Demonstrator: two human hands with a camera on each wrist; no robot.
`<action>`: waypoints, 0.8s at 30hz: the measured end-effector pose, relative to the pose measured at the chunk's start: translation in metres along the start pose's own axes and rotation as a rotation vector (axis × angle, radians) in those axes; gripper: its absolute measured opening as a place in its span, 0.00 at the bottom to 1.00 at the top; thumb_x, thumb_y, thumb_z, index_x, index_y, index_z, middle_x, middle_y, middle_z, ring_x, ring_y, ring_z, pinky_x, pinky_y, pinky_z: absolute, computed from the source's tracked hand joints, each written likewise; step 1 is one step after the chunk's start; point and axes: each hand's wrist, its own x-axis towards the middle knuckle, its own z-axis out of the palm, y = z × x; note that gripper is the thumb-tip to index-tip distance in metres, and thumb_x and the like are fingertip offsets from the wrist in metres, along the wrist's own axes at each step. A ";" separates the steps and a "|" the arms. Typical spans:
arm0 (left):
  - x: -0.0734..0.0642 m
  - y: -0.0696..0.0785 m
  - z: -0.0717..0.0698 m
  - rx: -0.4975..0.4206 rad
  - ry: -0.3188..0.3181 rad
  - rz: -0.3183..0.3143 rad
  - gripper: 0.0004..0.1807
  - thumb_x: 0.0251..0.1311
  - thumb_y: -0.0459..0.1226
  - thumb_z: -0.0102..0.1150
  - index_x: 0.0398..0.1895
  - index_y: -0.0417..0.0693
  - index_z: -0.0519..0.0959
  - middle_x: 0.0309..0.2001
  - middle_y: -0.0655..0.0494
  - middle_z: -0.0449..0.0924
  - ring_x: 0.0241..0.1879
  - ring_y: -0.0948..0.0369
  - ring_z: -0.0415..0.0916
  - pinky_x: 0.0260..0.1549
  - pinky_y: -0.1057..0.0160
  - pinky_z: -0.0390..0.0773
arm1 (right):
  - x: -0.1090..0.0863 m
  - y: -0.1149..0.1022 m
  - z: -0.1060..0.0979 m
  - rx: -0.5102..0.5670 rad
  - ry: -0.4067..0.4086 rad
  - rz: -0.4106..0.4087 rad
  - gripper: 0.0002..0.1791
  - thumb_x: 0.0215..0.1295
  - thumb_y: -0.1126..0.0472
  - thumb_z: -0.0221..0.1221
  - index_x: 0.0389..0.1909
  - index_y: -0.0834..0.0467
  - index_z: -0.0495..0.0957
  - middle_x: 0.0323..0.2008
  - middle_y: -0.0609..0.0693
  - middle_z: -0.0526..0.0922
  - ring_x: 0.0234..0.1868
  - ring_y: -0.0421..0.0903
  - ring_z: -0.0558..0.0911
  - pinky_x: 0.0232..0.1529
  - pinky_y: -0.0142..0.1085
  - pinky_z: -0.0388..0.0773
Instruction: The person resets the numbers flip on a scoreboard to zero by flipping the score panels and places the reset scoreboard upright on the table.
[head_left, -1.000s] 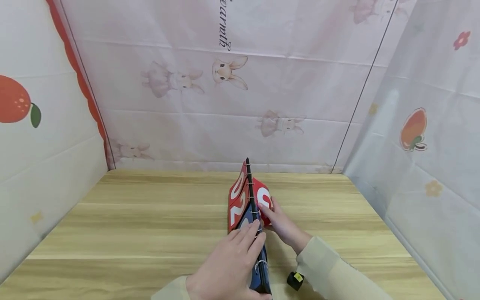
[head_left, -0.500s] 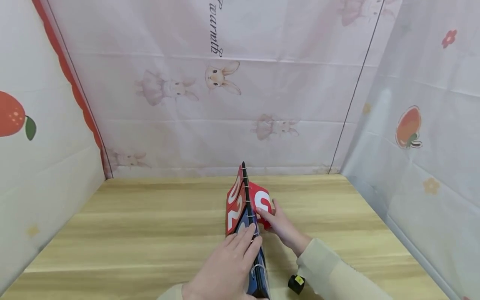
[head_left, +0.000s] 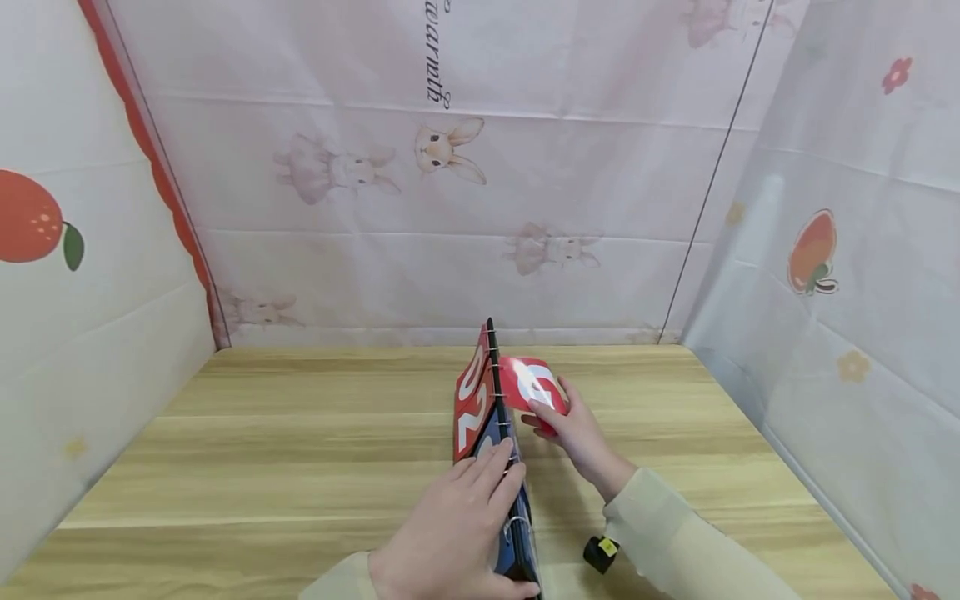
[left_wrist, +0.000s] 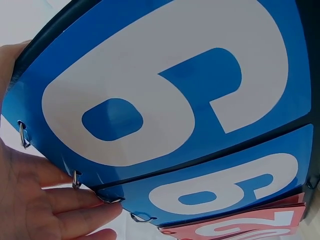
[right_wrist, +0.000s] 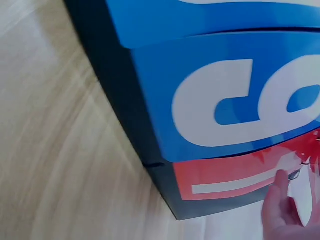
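Observation:
A flip scoreboard (head_left: 472, 421) stands tented on the table, its ringed spine pointing away from me. Red and blue number cards hang on its left face. My left hand (head_left: 457, 525) rests over the near part of the spine, fingers straight along the rings and thumb at the near end. In the left wrist view, large blue cards with a white 6 (left_wrist: 175, 100) fill most of the picture. On the scoreboard's right side my right hand (head_left: 581, 437) pinches a red number card (head_left: 528, 383), lifted away from the face. The right wrist view shows only part of that hand (right_wrist: 280, 210).
A small black block with a yellow label (head_left: 601, 553) lies on the wooden table (head_left: 285, 450), beside the right sleeve (head_left: 675, 525). Printed cloth walls (head_left: 360, 275) enclose the table at the back and both sides.
My right hand has moved right, swinging the red card outward from the scoreboard, so it now lies flatter and catches the light. My left hand keeps its place on the spine.

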 end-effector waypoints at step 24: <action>0.002 -0.003 -0.002 -0.030 -0.072 -0.015 0.55 0.43 0.77 0.40 0.63 0.44 0.65 0.66 0.42 0.61 0.61 0.50 0.65 0.52 0.51 0.71 | 0.000 -0.043 0.001 0.045 0.024 -0.124 0.42 0.63 0.66 0.57 0.73 0.53 0.43 0.57 0.63 0.63 0.46 0.48 0.78 0.45 0.39 0.77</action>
